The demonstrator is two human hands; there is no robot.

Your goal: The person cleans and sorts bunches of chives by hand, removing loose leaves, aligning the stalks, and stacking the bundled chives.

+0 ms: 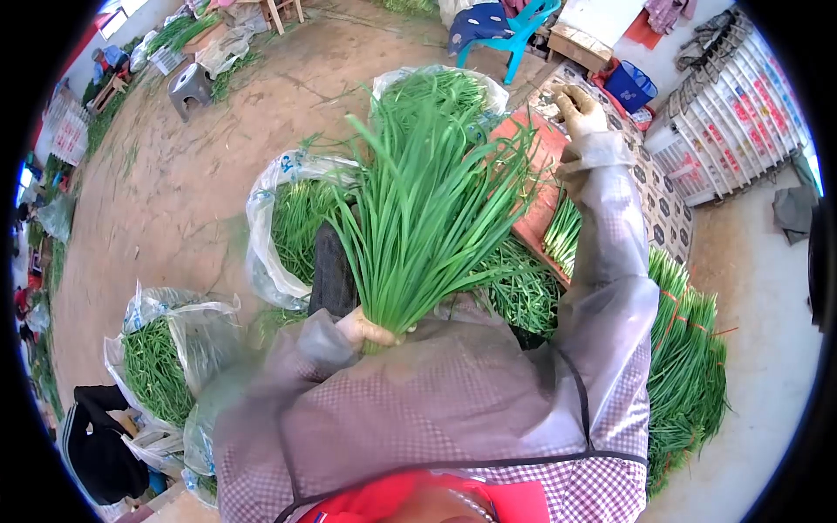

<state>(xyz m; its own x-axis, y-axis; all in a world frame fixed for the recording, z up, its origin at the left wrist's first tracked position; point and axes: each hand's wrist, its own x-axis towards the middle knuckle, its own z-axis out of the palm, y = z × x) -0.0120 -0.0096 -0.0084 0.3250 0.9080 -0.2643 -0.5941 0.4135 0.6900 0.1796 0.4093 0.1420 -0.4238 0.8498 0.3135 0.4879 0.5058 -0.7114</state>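
Observation:
My left hand (370, 330), in a pale glove, is closed around the lower stems of a large bunch of green chives (427, 227). The leaves fan upward and away from me, hiding part of the bags behind. My right hand (579, 112), also gloved, is stretched forward above the far end of a reddish board (542, 174). Its fingers are bent but apart, and nothing shows in them. More chives with pale stem ends (562, 234) lie on the board beside my right sleeve.
Open plastic bags of greens stand ahead (501, 94), to the left (260, 227) and at lower left (205, 331). Tied chive bundles (684, 375) are stacked at right. Farther off are a grey stool (190, 87), turquoise chair (520, 39), blue basket (630, 85) and white crates (741, 113).

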